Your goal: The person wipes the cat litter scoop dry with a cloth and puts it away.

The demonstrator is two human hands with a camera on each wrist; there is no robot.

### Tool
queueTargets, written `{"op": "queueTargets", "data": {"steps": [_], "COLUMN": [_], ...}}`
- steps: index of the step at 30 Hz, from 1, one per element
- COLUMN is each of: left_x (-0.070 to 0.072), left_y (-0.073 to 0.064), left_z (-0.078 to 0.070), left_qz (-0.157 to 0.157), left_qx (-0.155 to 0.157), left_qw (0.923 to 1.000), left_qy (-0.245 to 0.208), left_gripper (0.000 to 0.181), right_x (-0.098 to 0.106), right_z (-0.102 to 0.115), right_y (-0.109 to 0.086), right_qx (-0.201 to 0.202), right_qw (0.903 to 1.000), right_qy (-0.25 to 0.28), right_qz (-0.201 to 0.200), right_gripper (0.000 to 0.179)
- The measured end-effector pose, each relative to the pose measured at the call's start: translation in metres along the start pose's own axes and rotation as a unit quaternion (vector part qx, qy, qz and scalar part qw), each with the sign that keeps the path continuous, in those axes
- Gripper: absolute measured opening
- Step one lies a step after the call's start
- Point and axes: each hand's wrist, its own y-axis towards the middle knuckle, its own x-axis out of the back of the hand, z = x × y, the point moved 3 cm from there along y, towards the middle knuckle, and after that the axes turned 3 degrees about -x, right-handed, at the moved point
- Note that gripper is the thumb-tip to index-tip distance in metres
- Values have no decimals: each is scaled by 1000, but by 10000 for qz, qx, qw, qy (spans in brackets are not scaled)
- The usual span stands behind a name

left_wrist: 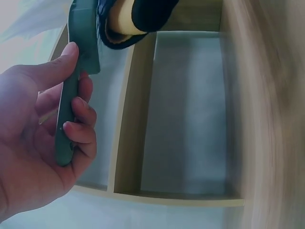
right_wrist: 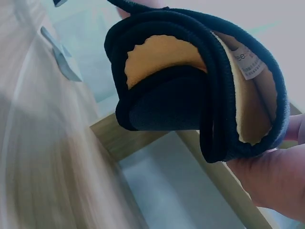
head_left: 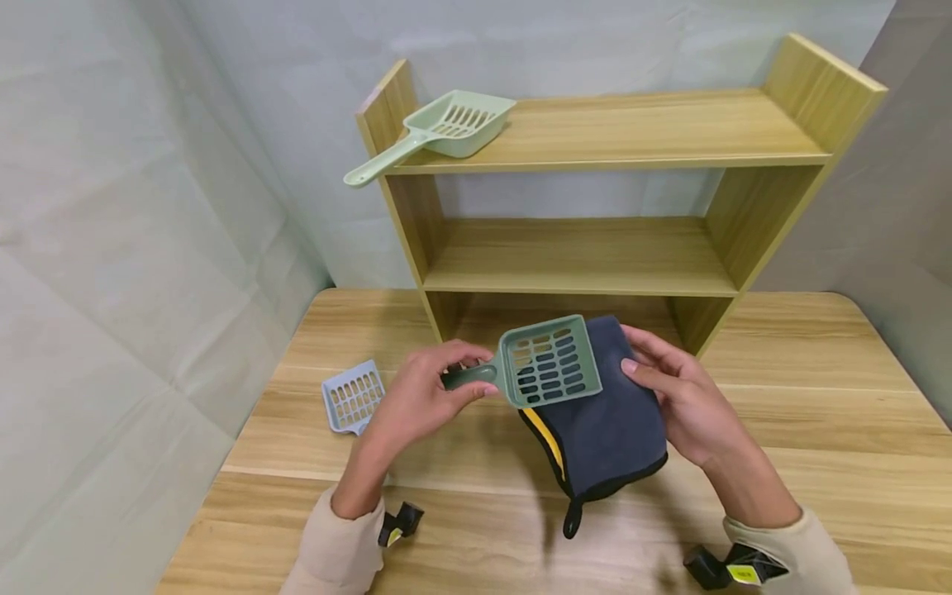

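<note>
My left hand (head_left: 421, 395) grips the handle of a dark green litter scoop (head_left: 513, 397), its fingers curled round it in the left wrist view. The scoop's slotted head overlaps a folded navy cloth (head_left: 613, 430) with black edging. My right hand (head_left: 687, 405) holds this cloth by its right side, thumb on the front and fingers behind. Yellow inner layers and a white label (right_wrist: 249, 63) show at the folds in the right wrist view. Both things are above the table.
Behind my hands stands a wooden shelf unit (head_left: 580, 256). A pale green litter scoop (head_left: 476, 142) lies on its top left, handle jutting past the edge. On the wooden table (head_left: 818, 413), a light blue litter scoop (head_left: 342, 423) is partly hidden by my left arm.
</note>
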Motion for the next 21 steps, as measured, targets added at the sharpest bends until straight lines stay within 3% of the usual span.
{"op": "queueTargets", "data": {"steps": [4,11,21], "left_x": [3,1,-10], "left_y": [-1,0,1], "left_z": [1,-1,-4], "left_qz": [-67,1,0], "left_qx": [115,-149,-271], "left_qw": [9999,9999,9996], "left_qy": [34,-25,-81], "left_gripper": [33,32,33], "right_x": [2,-4,-10], "right_z": [1,-4,-17], "right_y": [-1,1,5], "right_qx": [8,-176,-51], "right_qw": [9998,9996,9991], "right_qy": [191,196,335], "right_qz": [99,59,265], "right_gripper": [46,46,50]}}
